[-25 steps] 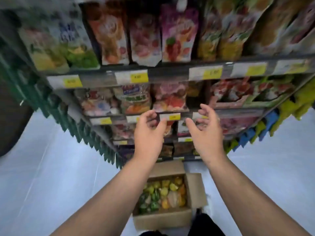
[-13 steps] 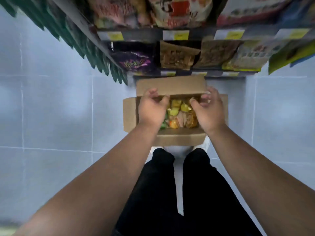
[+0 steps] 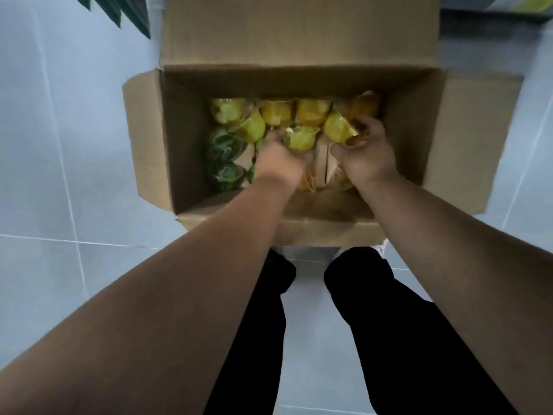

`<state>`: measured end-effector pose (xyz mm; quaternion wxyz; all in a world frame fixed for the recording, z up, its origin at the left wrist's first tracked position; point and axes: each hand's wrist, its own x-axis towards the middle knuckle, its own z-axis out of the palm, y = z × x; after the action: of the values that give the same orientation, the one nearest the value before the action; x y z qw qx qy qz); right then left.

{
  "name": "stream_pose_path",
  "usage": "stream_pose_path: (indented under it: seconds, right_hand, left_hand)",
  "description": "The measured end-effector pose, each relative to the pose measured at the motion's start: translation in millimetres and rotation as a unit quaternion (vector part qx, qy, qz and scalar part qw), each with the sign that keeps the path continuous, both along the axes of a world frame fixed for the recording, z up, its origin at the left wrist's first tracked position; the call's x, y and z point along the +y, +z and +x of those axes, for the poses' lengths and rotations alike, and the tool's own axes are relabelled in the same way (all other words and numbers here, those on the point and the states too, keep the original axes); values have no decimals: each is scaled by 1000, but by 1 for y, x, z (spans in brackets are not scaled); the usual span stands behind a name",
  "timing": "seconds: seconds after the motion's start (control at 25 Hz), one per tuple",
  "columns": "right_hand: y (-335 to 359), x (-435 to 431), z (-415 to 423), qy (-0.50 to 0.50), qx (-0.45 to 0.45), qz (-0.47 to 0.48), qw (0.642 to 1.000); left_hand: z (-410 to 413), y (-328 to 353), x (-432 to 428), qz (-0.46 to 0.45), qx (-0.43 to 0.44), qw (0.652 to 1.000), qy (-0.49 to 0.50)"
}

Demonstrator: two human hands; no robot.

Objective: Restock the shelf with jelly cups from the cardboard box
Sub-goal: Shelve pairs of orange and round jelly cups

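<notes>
An open cardboard box (image 3: 466, 136) stands on the floor in front of my feet. Inside lie several jelly cups: yellow ones (image 3: 276, 113) along the far side, green ones (image 3: 223, 148) at the left. My left hand (image 3: 279, 163) is down in the box, its fingers curled round a yellow-green jelly cup (image 3: 299, 139). My right hand (image 3: 363, 157) is also inside, fingers curled round an orange jelly cup (image 3: 356, 139) next to a yellow cup (image 3: 336, 127). The shelf is out of view except for a sliver at the top.
Pale grey floor tiles (image 3: 68, 163) surround the box. Green shelf-edge tags (image 3: 125, 10) show at the top left, and a bit of packaging (image 3: 508, 3) at the top right. My legs in black trousers (image 3: 389, 324) stand just behind the box.
My view dropped from the shelves to the box. Both hands went from held up before the shelf, down to the box rim, and now into the box onto cups.
</notes>
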<state>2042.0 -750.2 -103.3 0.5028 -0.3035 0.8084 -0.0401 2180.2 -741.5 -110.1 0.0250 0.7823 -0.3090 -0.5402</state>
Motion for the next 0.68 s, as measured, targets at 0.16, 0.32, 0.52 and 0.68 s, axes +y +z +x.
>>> stream_pose_path:
  seconds: [0.16, 0.32, 0.52, 0.68]
  right_hand:
    - [-70, -8, -8, -35, -1, 51, 998]
    - [-115, -11, -9, -86, 13, 72, 994]
    - [-141, -22, 18, -204, 10, 63, 977]
    - [-150, -34, 26, -420, -21, 24, 907]
  left_hand:
    - [-20, -76, -4, 25, 15, 1000, -2]
    - [-25, -122, -11, 39, 5, 999, 29]
    - [-38, -147, -15, -5, -31, 998, 47]
    - [-37, -156, -16, -31, -38, 996, 80]
